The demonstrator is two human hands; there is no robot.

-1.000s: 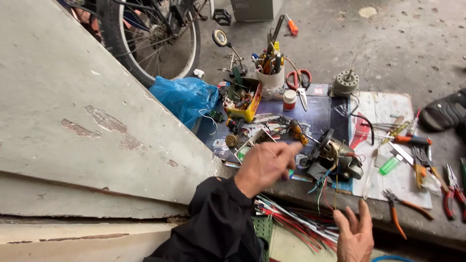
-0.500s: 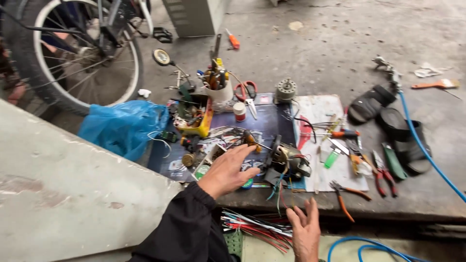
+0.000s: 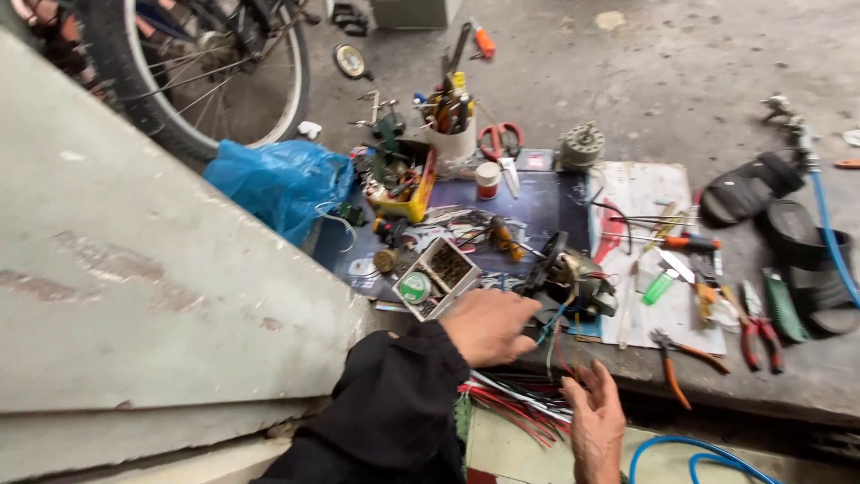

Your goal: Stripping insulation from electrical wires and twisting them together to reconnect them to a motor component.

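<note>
since half a second ago the left hand (image 3: 491, 324) has drawn back from the middle of the mat toward the near edge, and the view has moved in closer; the motor (image 3: 573, 280) and the tools around it lie as before.

the left hand, in a black sleeve, now sits just near-left of the motor, fingers curled loosely over the thin wires (image 3: 554, 330) that trail from it. whether it pinches a wire cannot be told. the right hand (image 3: 593, 421) hangs nearer than the motor, below the ledge, palm up, fingers spread wide and holding nothing, beside a bundle of red and white cables (image 3: 515, 403).

just left of the motor is a small white box (image 3: 439, 276), open, with dark small parts in one half and a green disc in the corner. farther left and behind the motor stands a yellow tray (image 3: 414, 193) crowded with mixed bits. behind the motor a white cup (image 3: 452, 134) holds screwdrivers and pliers upright, with red scissors (image 3: 498, 142) beside it and a small red-capped jar (image 3: 487, 179) in front. right of the motor, on white paper, lie a green lighter (image 3: 658, 288) and pliers (image 3: 685, 351). a blue bag (image 3: 279, 184) sits far left of the motor.
</note>
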